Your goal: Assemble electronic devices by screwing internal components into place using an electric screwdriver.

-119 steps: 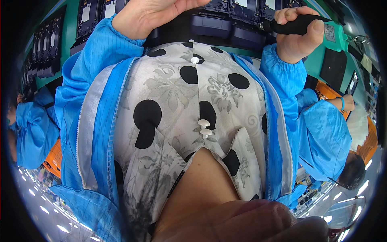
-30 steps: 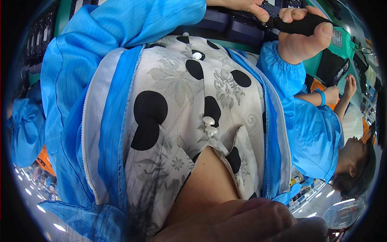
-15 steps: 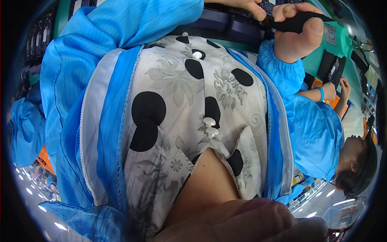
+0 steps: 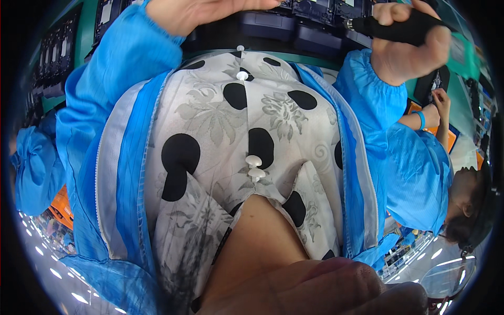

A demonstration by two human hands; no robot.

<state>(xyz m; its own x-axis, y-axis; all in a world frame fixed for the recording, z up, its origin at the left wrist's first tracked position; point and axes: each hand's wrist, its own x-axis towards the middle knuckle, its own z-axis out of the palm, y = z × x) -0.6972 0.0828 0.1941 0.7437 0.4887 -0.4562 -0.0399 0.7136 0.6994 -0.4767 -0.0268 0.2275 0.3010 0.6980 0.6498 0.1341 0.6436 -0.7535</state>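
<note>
Blouse point(image 4: 247, 121) at centre: pale grey-white with a grey leaf print, large black dots and white buttons point(image 4: 255, 167). Open jacket point(image 4: 113, 142) around it, 9 to 3 o'clock: bright blue with a pale grey zip band. Tool point(image 4: 401, 29) at 1 o'clock: black handle; co-worker's sleeve point(image 4: 415, 178) at 3 o'clock: blue.

One black-handled tool point(image 4: 399, 29), gripped in the fingers of the right hand point(image 4: 407, 55); one open left hand point(image 4: 202, 11) raised beside it; four dark trays point(image 4: 310, 18) just beyond the fingers; three white buttons point(image 4: 255, 167) on one spotted shirt point(image 4: 236, 136) below; one neighbouring person in blue point(image 4: 420, 173), right of the fingers.
</note>
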